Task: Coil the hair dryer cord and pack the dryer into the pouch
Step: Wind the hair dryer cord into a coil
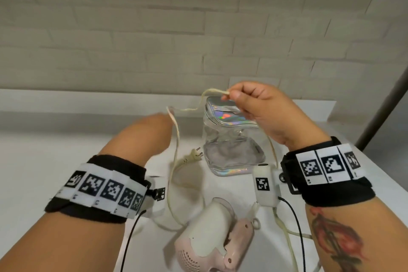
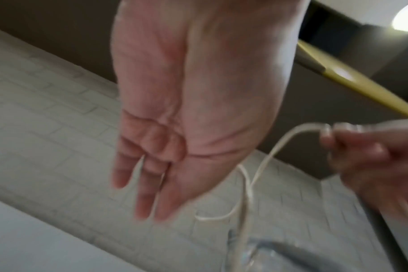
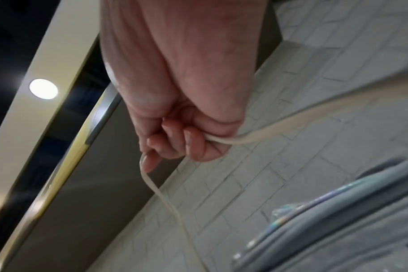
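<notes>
Pouch [image 1: 231, 139]: clear glossy plastic walls with iridescent, holographic-finish trim. Hair dryer [image 1: 212, 236]: smooth matt plastic, cream and pink; cord [image 1: 175, 139] smooth cream plastic sheath. Table [image 1: 66, 143] smooth matt white; wall [image 1: 154, 28] rough painted brick.

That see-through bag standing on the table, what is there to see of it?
The pouch stands upright on the white table, past the hair dryer. Its walls look like clear soft plastic, wrinkled, with shiny rainbow-tinted trim along the top and the base. It looks empty. The cord's plug lies just beside its base. The right hand holds the cream cord up above the pouch without touching it.
</notes>
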The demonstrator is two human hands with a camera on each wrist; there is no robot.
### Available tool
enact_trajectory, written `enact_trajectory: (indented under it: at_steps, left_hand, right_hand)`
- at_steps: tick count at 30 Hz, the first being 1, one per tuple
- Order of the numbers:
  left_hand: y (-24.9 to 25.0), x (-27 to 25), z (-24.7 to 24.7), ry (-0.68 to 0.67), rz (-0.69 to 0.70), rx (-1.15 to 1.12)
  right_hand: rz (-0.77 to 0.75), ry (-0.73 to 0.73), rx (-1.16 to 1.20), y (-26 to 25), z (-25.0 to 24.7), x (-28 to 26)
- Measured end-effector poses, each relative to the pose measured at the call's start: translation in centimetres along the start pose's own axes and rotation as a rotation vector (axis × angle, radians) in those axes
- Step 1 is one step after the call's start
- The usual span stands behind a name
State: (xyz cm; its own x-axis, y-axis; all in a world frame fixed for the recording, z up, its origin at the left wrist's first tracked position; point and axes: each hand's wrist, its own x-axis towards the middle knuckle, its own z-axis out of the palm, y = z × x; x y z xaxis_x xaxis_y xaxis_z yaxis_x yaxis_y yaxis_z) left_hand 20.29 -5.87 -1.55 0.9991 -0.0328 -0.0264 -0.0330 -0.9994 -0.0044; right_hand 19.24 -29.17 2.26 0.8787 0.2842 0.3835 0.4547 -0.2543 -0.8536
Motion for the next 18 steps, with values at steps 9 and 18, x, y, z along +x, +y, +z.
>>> enact_trajectory:
  at_steps: [9, 18]
  left_hand:
    - [5.4, -2.1, -3.0, 0.167, 0.092, -0.317]
    - [5.3, -2.5, -3.0, 0.404, 0.165, -0.068]
  right_hand:
    - [0.117, -0.198, -0.482, 0.5, 2.4, 0.1]
    - [0.173, -0.169, -0.64, 1.4, 2.4, 0.0]
